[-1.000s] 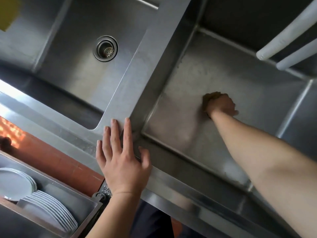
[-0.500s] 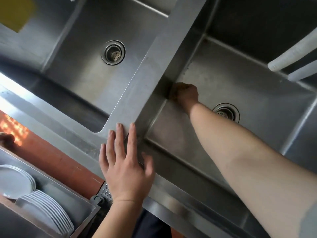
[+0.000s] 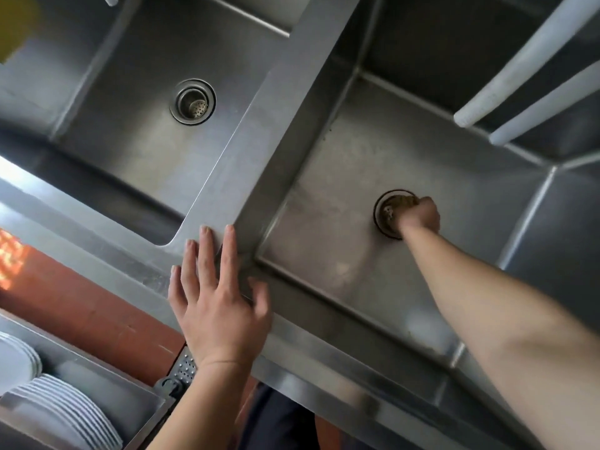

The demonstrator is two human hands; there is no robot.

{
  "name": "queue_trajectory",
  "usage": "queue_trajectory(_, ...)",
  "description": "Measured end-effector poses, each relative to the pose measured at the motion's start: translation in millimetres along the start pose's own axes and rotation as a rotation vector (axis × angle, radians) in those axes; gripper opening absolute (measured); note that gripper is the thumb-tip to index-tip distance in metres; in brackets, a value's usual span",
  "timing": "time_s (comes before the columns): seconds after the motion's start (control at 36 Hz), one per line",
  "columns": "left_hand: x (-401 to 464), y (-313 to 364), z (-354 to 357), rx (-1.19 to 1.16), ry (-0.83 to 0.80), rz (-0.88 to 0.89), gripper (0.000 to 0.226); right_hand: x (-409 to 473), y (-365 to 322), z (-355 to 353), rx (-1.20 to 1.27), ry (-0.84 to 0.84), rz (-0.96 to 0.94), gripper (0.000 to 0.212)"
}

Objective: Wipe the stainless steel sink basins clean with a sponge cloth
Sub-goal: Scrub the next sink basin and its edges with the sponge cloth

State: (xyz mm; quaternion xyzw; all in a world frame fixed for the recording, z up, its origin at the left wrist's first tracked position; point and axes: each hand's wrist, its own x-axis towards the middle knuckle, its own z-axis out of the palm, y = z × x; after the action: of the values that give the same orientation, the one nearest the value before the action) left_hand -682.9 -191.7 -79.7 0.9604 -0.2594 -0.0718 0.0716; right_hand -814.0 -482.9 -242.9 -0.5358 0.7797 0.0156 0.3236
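Note:
Two stainless steel basins lie side by side, the left basin (image 3: pixel 136 151) and the right basin (image 3: pixel 331 228), split by a flat steel divider (image 3: pixel 259 131). My right hand (image 3: pixel 420 214) reaches down to the right basin's floor and grips a brown sponge cloth (image 3: pixel 401 203), pressing it onto the drain (image 3: pixel 386 219), which it partly hides. My left hand (image 3: pixel 216 297) rests flat with straight fingers on the front rim where the divider meets it.
The left basin has an uncovered round drain strainer (image 3: pixel 193 102). Two white pipes (image 3: pixel 526 73) hang over the right basin's far corner. A steel rack with stacked white plates (image 3: pixel 61 414) sits low at the left, beside a red floor strip (image 3: pixel 81 306).
My right hand has slid the cloth from the basin's left wall by the divider across the floor to the drain. My left hand stays on the rim.

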Motion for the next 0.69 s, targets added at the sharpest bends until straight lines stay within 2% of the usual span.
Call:
queue_trajectory(0.06, 0, 0, 0, -0.004, -0.006, -0.001, 0.077, 3, 14, -8, 0.107, -0.008, 0.003, 0.021)
queue_trajectory(0.14, 0, 0, -1, -0.005, -0.026, 0.000, 0.078, 0, 33, -16, 0.230, -0.049, -0.010, 0.026)
queue_trajectory(0.28, -1, 1, -3, -0.002, -0.060, -0.010, 0.080, -14, 62, -29, 0.293, -0.182, -0.012, 0.028)
queue_trajectory(0.39, -1, 1, -7, 0.016, -0.111, -0.001, 0.082, -25, 77, -40, 0.283, -0.169, -0.009, 0.023)
queue_trajectory(0.53, 0, 1, -10, -0.046, -0.118, 0.020, 0.076, -23, 89, -52, 0.110, -0.142, -0.056, 0.021)
queue_trajectory(0.58, -2, 5, -11, -0.096, -0.080, 0.114, 0.068, -17, 88, -56, 0.053, -0.136, -0.122, 0.021)
queue_trajectory(0.64, -4, 18, -8, -0.152, -0.066, 0.322, 0.056, -6, 87, -57, 0.017, -0.108, -0.196, 0.018)
queue_trajectory(0.69, 3, 40, 0, -0.204, -0.188, 0.468, 0.047, 4, 86, -57, -0.016, -0.090, -0.271, 0.019)
